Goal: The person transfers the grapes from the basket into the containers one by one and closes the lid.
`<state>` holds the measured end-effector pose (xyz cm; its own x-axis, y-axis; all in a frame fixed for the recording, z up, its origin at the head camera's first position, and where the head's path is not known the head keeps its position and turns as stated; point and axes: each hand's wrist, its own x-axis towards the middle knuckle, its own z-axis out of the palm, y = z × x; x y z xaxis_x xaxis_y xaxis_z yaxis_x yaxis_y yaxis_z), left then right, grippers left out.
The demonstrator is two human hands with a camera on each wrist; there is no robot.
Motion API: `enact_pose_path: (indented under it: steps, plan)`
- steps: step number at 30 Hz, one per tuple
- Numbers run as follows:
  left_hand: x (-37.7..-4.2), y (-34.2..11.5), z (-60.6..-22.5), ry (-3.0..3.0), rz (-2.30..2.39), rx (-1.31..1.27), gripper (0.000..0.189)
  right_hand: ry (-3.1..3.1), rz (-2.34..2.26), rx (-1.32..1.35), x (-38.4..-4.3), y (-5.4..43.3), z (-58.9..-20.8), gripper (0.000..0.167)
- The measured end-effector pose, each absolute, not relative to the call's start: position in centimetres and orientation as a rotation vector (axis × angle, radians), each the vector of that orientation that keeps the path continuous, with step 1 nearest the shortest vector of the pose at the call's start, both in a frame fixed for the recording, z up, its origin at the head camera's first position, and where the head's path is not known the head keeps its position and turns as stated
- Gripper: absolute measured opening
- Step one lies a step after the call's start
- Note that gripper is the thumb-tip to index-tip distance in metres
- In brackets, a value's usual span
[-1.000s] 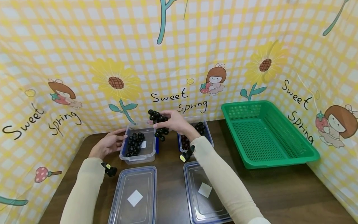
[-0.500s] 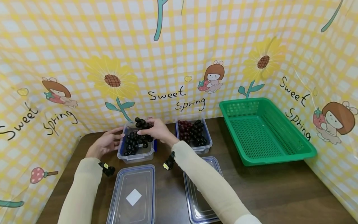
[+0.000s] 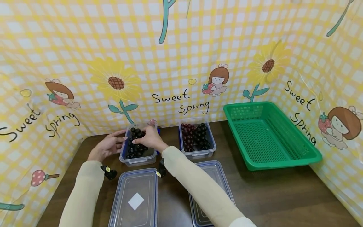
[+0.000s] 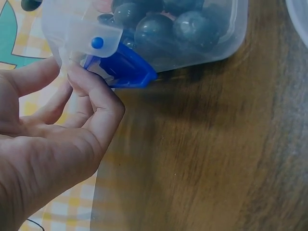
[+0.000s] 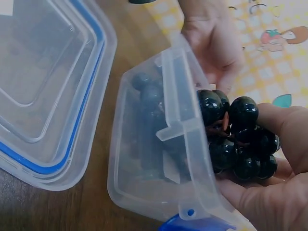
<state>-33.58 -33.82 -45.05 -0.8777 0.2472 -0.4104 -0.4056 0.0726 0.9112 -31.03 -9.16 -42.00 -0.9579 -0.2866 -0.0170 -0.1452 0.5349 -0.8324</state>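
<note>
My right hand [image 3: 152, 138] holds a bunch of black grapes [image 5: 245, 139] at the left clear plastic container [image 3: 141, 160]. In the right wrist view the fingers and thumb cup the bunch at the container's rim, with its stem showing. More dark grapes [image 3: 130, 151] lie inside that container, partly covered by the hand. At the container's left side, my left hand [image 3: 106, 147] grips the edge. The left wrist view has its fingertips pinching the wall beside a blue clip [image 4: 127, 70] that hangs loose.
A second clear container [image 3: 202, 153] to the right holds red and black grapes side by side. Two blue-edged lids [image 3: 137, 178] [image 3: 215, 171] lie in front, the right one partly under my forearm. A green perforated basket [image 3: 272, 164] stands at the right, near the patterned cloth backdrop [image 3: 175, 63].
My right hand has moved left and down with the bunch of black grapes, from between the containers into the left one. The left hand stays at the container's edge.
</note>
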Motion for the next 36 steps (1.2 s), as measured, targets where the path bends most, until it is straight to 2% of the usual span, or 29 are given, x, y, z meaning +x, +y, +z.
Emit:
enact_pose_path:
  steps: [5,10,15,28,36]
  plan:
    - [-33.8,-33.4,-45.0,1.884,1.851,-0.163,0.071,2.68,-1.284,-0.369,-30.8,-9.7,-42.4,0.055]
    - [-33.8,-33.6,-44.6,1.895,1.849,-0.168,0.073,2.788,-1.102,-0.486,-30.6,-10.8,-42.7,0.027]
    - [-33.6,-33.6,-44.8,1.887,1.856,-0.173,0.07,2.852,-0.936,-0.562,-30.3,-11.3,-43.4,0.034]
    - [-33.7,-33.6,-44.7,1.882,1.863,-0.182,0.072,2.96,-0.651,-0.719,-30.4,-11.4,-43.0,0.028]
    - [-33.8,-33.7,-44.9,1.877,1.86,-0.186,0.071,3.115,-0.273,-0.723,-30.4,-11.9,-43.0,0.012]
